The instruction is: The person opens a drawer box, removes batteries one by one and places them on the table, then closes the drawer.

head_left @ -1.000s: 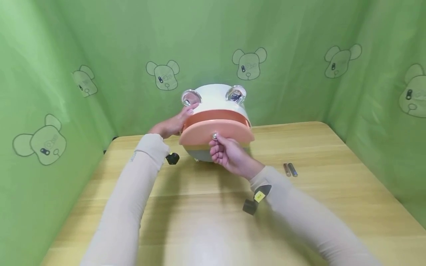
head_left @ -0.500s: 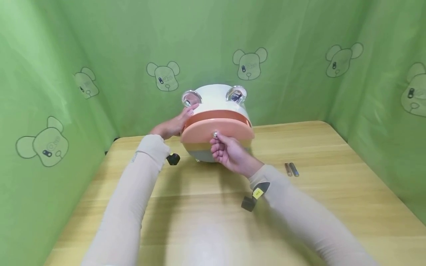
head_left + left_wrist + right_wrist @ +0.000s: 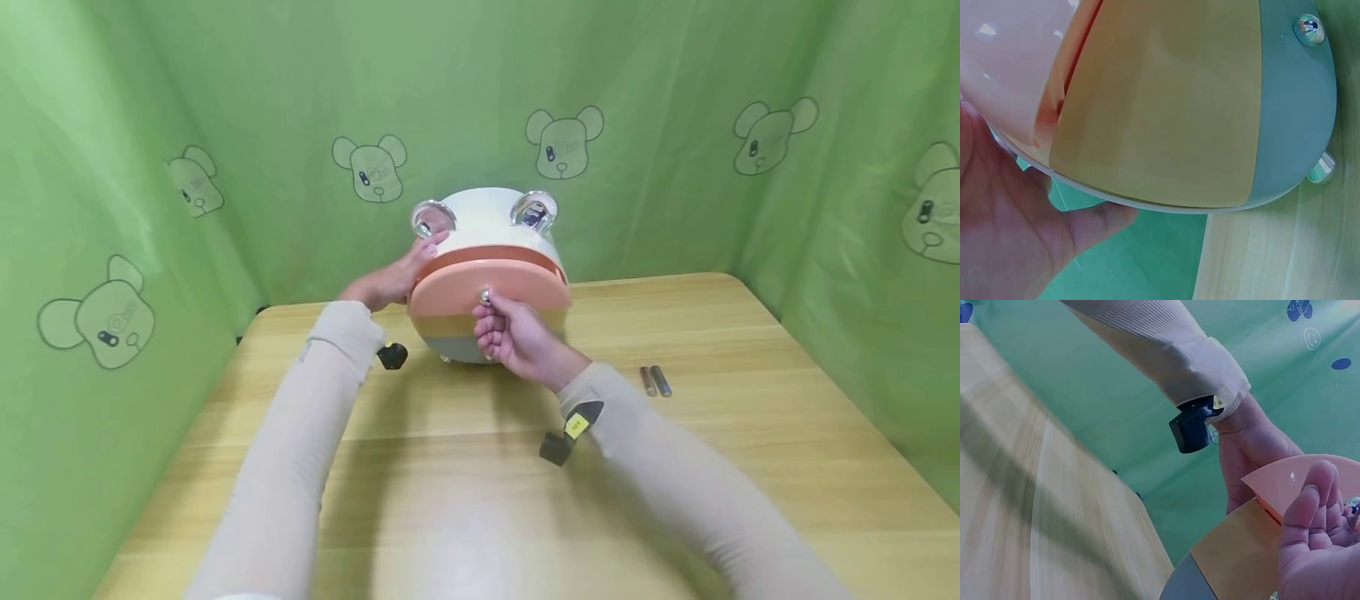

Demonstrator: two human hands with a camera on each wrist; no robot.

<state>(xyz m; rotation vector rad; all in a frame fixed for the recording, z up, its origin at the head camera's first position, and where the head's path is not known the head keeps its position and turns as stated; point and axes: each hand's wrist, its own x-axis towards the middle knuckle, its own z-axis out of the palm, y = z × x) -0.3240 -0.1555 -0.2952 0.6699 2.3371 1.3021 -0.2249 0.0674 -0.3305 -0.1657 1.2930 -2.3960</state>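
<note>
A rounded storage box [image 3: 450, 348] with a frog-like face stands at the table's far side, its body white, ochre and grey. Its salmon-pink flap door [image 3: 442, 292] is tilted out, leaving a narrow gap along the top. My right hand [image 3: 525, 340] pinches the small silver knob [image 3: 484, 295] at the flap's middle between thumb and forefinger, with the other fingers curled beneath. My left hand [image 3: 397, 279] rests against the box's left side, just below a shiny silver eye [image 3: 433, 220]. In the left wrist view, the palm [image 3: 1010, 231] is spread beside the box's rim.
Two small cylinders like batteries [image 3: 654, 381] lie side by side on the wooden table [image 3: 450, 483], right of the box. A second silver eye [image 3: 534, 214] tops the box's right side. Green curtains [image 3: 465, 92] with mouse-head drawings enclose the table.
My right hand has moved slightly upward with the knob. The flap has swung up and inward, so the gap above it is narrower. My left hand stays at the box's side.
</note>
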